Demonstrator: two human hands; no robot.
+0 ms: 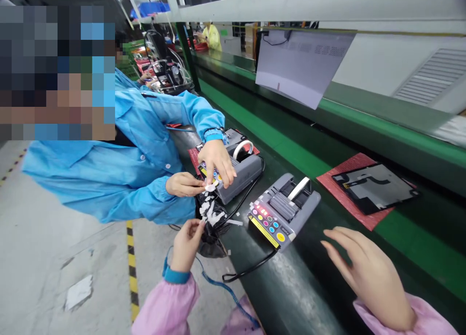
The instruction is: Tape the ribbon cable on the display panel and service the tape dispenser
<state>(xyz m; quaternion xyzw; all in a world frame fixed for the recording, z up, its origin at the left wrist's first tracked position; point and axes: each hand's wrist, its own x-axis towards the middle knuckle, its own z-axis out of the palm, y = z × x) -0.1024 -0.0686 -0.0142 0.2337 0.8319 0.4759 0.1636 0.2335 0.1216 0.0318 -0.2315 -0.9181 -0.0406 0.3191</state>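
My left hand (186, 245), with a blue wrist strap, is closed in a pinch beside a black bag (214, 247) full of white scraps (211, 212). What its fingertips hold, if anything, blends with those scraps. My right hand (374, 272) hovers over the green bench, fingers stretched out and apart, holding nothing. Between my hands stands a grey tape dispenser (282, 211) with a white tape roll (299, 188), coloured buttons and a lit red display. Past my right hand, a flat black-and-grey panel (378, 187) lies on red bubble wrap (373, 222).
A co-worker in a blue coat (153, 145) has both hands at a second tape dispenser (242, 175). Black power cords (251, 269) cross the bench (291, 291). My strap's coiled blue cord (225, 286) hangs by the edge. A green conveyor strip (291, 162) runs behind.
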